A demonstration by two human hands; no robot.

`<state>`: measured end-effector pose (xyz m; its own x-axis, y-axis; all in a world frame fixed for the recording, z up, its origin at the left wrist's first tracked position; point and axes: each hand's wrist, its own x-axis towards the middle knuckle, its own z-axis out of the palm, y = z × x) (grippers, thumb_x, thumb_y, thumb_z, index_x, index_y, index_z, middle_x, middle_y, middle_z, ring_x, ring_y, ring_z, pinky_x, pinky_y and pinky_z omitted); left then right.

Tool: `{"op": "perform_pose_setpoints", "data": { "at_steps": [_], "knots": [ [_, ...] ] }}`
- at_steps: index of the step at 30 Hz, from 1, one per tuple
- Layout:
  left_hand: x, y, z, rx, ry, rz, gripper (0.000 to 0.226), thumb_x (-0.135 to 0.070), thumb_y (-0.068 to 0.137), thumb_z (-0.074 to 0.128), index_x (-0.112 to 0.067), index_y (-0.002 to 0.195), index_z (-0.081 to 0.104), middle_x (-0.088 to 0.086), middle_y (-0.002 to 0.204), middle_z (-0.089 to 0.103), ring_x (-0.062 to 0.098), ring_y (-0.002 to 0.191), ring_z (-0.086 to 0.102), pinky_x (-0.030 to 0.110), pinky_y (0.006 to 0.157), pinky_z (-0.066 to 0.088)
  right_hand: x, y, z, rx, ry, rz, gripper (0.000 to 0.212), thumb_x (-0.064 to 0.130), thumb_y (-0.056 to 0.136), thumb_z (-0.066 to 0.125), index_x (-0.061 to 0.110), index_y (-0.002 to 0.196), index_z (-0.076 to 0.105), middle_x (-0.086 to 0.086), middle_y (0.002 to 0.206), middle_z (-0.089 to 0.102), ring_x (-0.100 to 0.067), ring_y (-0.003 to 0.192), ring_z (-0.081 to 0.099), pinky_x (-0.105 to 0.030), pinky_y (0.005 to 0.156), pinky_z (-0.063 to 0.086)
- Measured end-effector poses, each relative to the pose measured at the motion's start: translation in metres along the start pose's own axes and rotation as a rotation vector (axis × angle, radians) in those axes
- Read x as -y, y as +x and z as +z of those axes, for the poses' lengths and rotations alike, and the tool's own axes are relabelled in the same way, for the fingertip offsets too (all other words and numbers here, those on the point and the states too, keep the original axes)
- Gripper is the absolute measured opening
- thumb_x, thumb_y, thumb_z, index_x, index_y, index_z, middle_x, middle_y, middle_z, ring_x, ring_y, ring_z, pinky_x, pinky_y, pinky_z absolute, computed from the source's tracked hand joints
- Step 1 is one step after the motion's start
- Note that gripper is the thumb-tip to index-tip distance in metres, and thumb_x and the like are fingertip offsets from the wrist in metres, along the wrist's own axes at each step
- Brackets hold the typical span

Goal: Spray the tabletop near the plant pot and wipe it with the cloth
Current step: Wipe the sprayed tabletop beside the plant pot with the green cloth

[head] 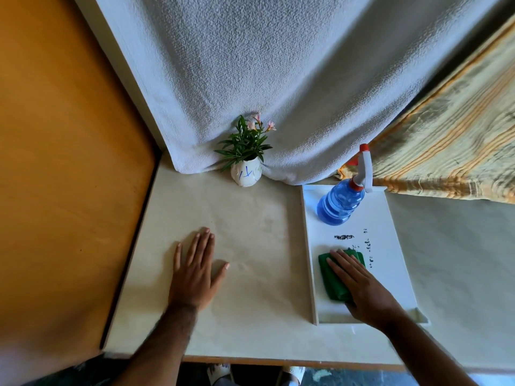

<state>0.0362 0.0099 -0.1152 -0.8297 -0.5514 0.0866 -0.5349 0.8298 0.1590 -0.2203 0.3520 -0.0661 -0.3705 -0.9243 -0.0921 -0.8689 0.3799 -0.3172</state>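
— Hands first? Left hand [195, 274] flat, fingers spread, on the cream tabletop [250, 302]; right hand [359, 285] open, pressing the green cloth [331, 280].

— Where's the cloth?

— On the white tray [390, 246] with the spray bottle [341, 203]. Plant pot [246, 175] stands by the white drape [278, 79].

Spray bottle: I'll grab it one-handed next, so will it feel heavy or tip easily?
The spray bottle looks nearly full of blue liquid, so probably heavy for its size. Its tall trigger head may make it tippy if knocked high. The ribbed body should give a fair grip.
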Motion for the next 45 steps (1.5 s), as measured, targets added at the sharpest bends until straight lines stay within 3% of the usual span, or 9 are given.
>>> {"op": "perform_pose_setpoints", "data": {
  "at_steps": [3,5,9,12,16,19,25,31,45],
  "knots": [
    [0.001,0.0,0.002,0.013,-0.005,-0.004,0.083,-0.065,0.099,0.037,-0.013,0.163,0.035,0.006,0.173,0.034,0.024,0.157,0.036,0.063,0.124,0.033,0.006,0.005,-0.001,-0.051,-0.004,0.029,0.095,-0.022,0.066,0.07,0.008,0.152,0.044,-0.015,0.16,0.041,-0.038,0.148,0.039,-0.058,0.114,0.043],
    [0.001,0.0,0.002,0.019,-0.004,-0.005,0.082,-0.066,0.101,0.036,-0.014,0.164,0.033,0.005,0.173,0.033,0.024,0.158,0.034,0.063,0.125,0.032,0.011,0.007,-0.006,-0.105,-0.003,0.035,0.1,-0.027,0.06,0.071,0.009,0.149,0.043,-0.012,0.155,0.046,-0.04,0.141,0.049,-0.056,0.111,0.046],
    [0.002,0.001,0.002,0.03,0.0,0.0,0.083,-0.066,0.1,0.038,-0.014,0.164,0.032,0.005,0.174,0.032,0.023,0.159,0.033,0.063,0.125,0.032,0.036,0.03,-0.03,-0.233,0.056,-0.026,0.09,-0.026,0.063,0.071,0.006,0.146,0.055,-0.008,0.151,0.053,-0.031,0.14,0.052,-0.038,0.12,0.035],
    [0.003,0.001,0.003,0.031,-0.002,0.0,0.083,-0.065,0.099,0.04,-0.014,0.164,0.034,0.005,0.173,0.033,0.024,0.157,0.036,0.064,0.124,0.033,0.072,0.078,-0.042,-0.293,0.039,-0.263,0.047,-0.007,0.097,0.054,0.005,0.143,0.059,-0.012,0.151,0.056,-0.03,0.143,0.049,-0.045,0.122,0.034],
    [0.002,0.0,0.005,-0.011,-0.016,0.013,0.083,-0.065,0.099,0.04,-0.012,0.162,0.037,0.007,0.171,0.036,0.025,0.156,0.037,0.064,0.123,0.033,0.104,0.162,-0.049,-0.312,-0.088,-0.504,0.037,0.006,0.103,0.055,0.006,0.138,0.064,-0.014,0.146,0.061,-0.033,0.14,0.052,-0.052,0.12,0.036],
    [0.002,-0.001,0.006,-0.047,-0.005,0.022,0.082,-0.065,0.101,0.04,-0.011,0.162,0.036,0.008,0.171,0.037,0.026,0.156,0.037,0.064,0.123,0.034,0.114,0.215,-0.05,-0.322,-0.136,-0.572,0.036,0.001,0.098,0.064,0.004,0.133,0.068,-0.017,0.139,0.066,-0.038,0.134,0.058,-0.056,0.114,0.043],
    [0.004,0.001,0.008,-0.039,0.017,0.022,0.083,-0.066,0.102,0.038,-0.012,0.164,0.031,0.007,0.173,0.033,0.025,0.159,0.033,0.063,0.125,0.033,0.111,0.279,-0.053,-0.285,-0.212,-0.619,0.038,0.004,0.098,0.05,0.003,0.131,0.07,-0.02,0.136,0.067,-0.04,0.131,0.06,-0.056,0.112,0.045],
    [0.006,0.001,0.01,0.003,0.028,0.01,0.086,-0.07,0.102,0.035,-0.016,0.167,0.022,0.003,0.177,0.023,0.021,0.163,0.024,0.06,0.13,0.023,0.092,0.305,-0.044,-0.242,-0.2,-0.688,0.043,-0.01,0.081,0.079,0.001,0.123,0.073,-0.022,0.133,0.069,-0.041,0.129,0.061,-0.054,0.112,0.043],
    [0.008,0.002,0.01,0.04,0.036,-0.001,0.087,-0.071,0.101,0.038,-0.018,0.168,0.021,0.001,0.178,0.022,0.02,0.163,0.024,0.063,0.127,0.029,0.099,0.305,0.001,-0.123,0.092,-0.544,0.052,-0.024,0.082,0.063,-0.005,0.13,0.067,-0.029,0.138,0.062,-0.05,0.131,0.056,-0.061,0.106,0.049]
  ]
}}
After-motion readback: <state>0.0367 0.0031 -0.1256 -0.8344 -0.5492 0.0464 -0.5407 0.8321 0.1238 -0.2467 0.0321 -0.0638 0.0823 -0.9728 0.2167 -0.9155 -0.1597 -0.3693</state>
